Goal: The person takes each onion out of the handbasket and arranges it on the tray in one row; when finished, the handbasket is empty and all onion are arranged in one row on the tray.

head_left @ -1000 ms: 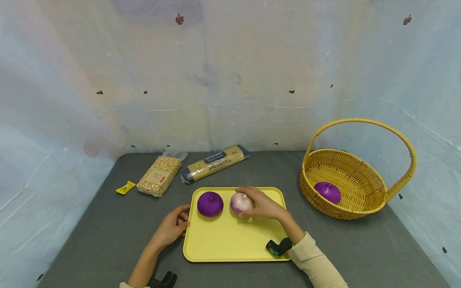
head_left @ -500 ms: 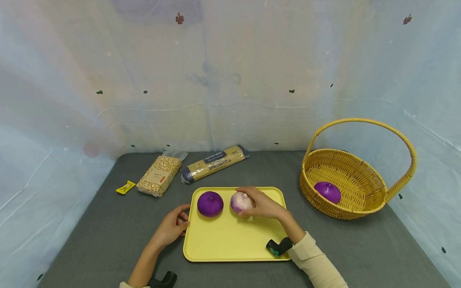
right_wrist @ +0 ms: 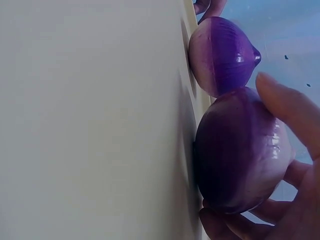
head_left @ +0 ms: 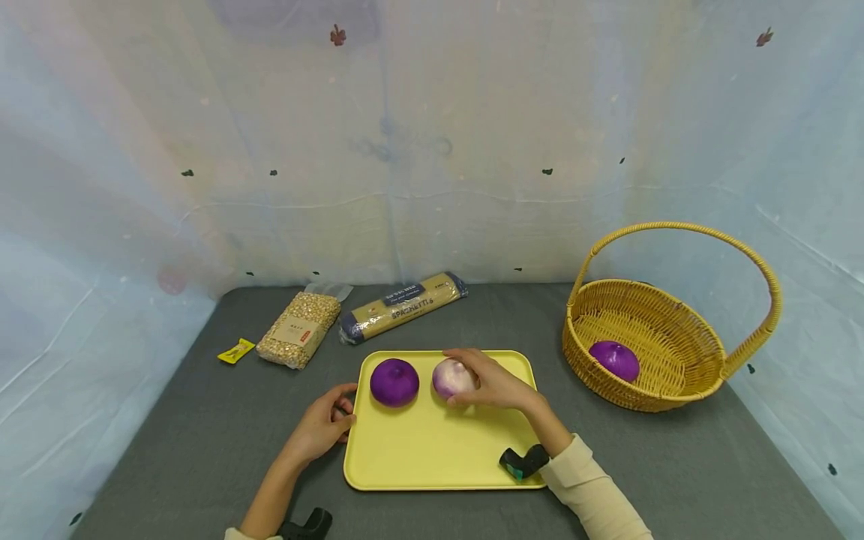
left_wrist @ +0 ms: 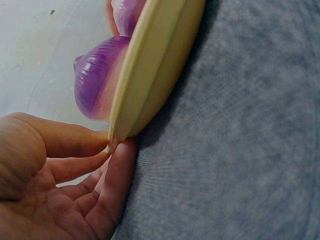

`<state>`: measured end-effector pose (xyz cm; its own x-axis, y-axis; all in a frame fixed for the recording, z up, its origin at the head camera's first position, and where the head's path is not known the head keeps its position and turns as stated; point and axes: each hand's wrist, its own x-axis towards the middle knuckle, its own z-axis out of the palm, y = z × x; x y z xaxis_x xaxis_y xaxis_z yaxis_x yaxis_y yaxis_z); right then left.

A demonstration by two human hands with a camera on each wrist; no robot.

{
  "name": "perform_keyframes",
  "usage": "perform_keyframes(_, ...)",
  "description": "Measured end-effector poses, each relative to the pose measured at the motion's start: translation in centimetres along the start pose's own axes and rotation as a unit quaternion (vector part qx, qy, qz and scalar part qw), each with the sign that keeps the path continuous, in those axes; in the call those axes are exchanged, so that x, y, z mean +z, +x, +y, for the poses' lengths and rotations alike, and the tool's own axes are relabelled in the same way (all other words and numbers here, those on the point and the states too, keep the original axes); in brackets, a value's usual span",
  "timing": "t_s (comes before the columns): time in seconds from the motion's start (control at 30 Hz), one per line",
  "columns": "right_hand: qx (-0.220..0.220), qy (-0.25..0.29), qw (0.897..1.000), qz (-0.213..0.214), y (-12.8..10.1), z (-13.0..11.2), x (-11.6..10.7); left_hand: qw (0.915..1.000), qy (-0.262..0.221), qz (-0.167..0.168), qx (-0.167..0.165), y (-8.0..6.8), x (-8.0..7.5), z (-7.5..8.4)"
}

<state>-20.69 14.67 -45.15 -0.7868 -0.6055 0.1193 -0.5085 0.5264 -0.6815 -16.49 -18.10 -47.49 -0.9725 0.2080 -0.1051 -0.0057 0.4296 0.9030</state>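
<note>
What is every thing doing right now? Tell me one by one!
Pale onion: on the tray, gripped by the right hand.
Purple onion: lying free on the tray.
Yellow tray: flat on the table, left hand touching its edge.
Basket: upright, holding one purple onion.
Spaghetti pack: lying flat, closed.

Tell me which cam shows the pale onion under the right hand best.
Right wrist: the pale onion fills the frame, fingers curled round it. Head shows it small, half covered by the right hand. Left wrist shows only a sliver.
</note>
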Motion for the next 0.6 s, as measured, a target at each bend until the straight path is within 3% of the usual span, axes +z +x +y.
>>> perform_keyframes(0.6, 0.008, 0.020, 1.000, 0.016, -0.14, 0.09, -0.34, 1.0000, -0.004, -0.004, 0.004, -0.11, -0.08, 0.12)
